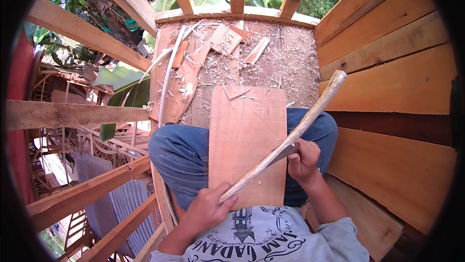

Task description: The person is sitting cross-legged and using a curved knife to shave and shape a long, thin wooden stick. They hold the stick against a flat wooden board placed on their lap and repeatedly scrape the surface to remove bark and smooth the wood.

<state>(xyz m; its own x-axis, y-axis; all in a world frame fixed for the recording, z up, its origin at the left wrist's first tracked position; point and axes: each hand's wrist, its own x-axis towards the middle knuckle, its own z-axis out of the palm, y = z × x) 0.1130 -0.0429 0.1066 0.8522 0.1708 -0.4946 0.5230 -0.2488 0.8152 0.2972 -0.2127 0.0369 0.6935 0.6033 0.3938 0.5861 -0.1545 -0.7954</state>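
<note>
A long, pale, peeled wooden stick [310,115] slants across in front of me, from lower left to upper right. Its lower end is wrapped in the fingers of my left hand [209,208]. My right hand [305,161] is closed round a knife, its handle hidden in the fist. The dark, flat knife blade [286,153] lies against the underside of the stick near its middle. Across my lap, under the stick, rests a smooth flat wooden board [248,126] with rounded far corners. A few thin shavings lie on it.
Curled shavings and wood offcuts [226,39] litter the plank floor [300,48]. Long thin strips [170,70] lie at its left edge. Plank walling [387,78] rises close on my right; spaced wooden rails [77,114] stand on the left, with a drop beyond.
</note>
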